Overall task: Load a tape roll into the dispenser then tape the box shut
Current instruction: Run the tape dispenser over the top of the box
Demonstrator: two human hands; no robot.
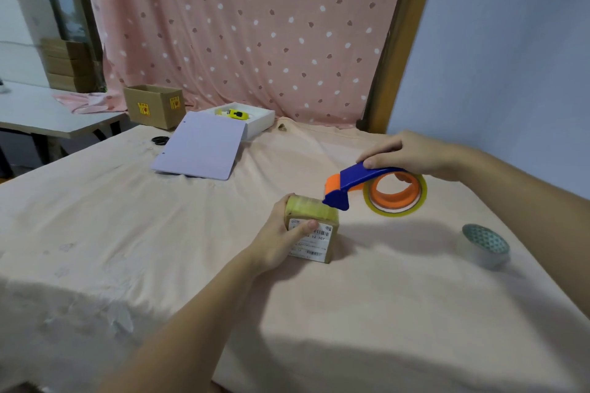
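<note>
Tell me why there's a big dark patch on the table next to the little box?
In the head view, that is a shadow: the right hand holds the tape dispenser above the tablecloth, blocking light beside the small box; the near arms look stretched by the wide lens.

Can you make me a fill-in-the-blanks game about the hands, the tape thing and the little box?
1. The right hand holds the blue and orange tape dispenser, and its front end touches the ____ of the small box.
2. The left hand steadies the box, with its thumb across the white ____.
3. The spare tape roll lies on the cloth near the person's ____ arm.

Missing words: top; label; right
</note>
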